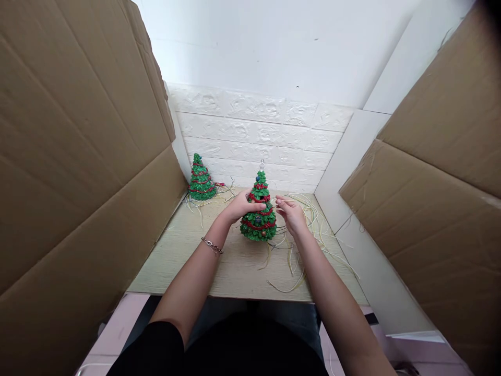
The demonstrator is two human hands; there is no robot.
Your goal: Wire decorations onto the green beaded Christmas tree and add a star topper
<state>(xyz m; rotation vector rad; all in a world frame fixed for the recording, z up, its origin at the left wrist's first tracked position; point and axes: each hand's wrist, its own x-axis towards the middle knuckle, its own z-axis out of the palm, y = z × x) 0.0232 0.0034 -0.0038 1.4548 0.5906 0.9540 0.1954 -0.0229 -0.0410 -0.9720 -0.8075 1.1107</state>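
Nearest us runs the front edge of the table (pixel 250 282), so we would keep our forearms inside it and let nothing slide our way. Just beyond, on the right, loose wires (pixel 313 219) trail toward that edge; we should lift our right wrist over them rather than drag it through.

The green tree (pixel 258 222) stands upright at the middle, between our hands. Our left hand (pixel 239 206) wraps its left side, thumb across the front, a firm hold best kept low on the leaves. Our right hand (pixel 291 214) is just beside its right side, thumb and forefinger nearly together; we cannot tell whether a thin strand is caught there. Fine fingertip moves, with the left steady, would suit best.

Side room is bounded by cardboard on the left (pixel 97 156) and cardboard on the right (pixel 430 172). Farther off, a second tree (pixel 201 180) stands far left, before the white brick wall (pixel 258 125).
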